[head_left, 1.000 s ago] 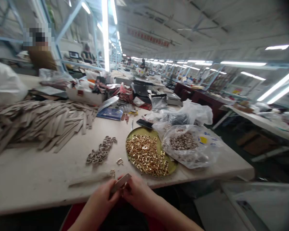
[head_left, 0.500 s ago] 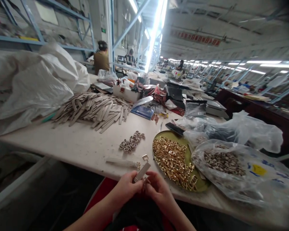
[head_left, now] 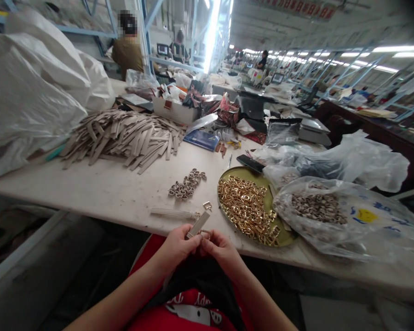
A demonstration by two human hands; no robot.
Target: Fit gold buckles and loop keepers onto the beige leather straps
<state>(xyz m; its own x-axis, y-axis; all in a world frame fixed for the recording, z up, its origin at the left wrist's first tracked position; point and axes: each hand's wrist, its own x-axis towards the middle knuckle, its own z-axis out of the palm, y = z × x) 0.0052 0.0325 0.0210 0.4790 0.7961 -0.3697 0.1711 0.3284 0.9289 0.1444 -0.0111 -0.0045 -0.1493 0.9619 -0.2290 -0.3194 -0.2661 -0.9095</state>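
My left hand [head_left: 179, 243] is closed on a beige strap [head_left: 198, 224], whose end points up and away from me. Close against it, my right hand [head_left: 218, 244] pinches a small gold buckle [head_left: 204, 235] at the strap; how far the strap passes through it is hidden by my fingers. Just beyond my hands lie a loose gold buckle [head_left: 207, 206] and a finished-looking pale strap [head_left: 172, 213] with a gold fitting at its right end. A green-gold round tray [head_left: 274, 195] to the right bears many gold buckles [head_left: 244, 202].
A heap of beige straps [head_left: 124, 135] covers the table's far left. Small beige loops [head_left: 187, 185] lie mid-table. On the right is a clear plastic bag [head_left: 352, 239] with more loops. A dark phone [head_left: 250, 162] and blue packet [head_left: 201, 139] lie farther back; a person [head_left: 128, 50] sits beyond.
The view has tilted down, showing more of my lap. Both hands stay together at the table edge, and the gold buckle between my fingers shows more clearly now.
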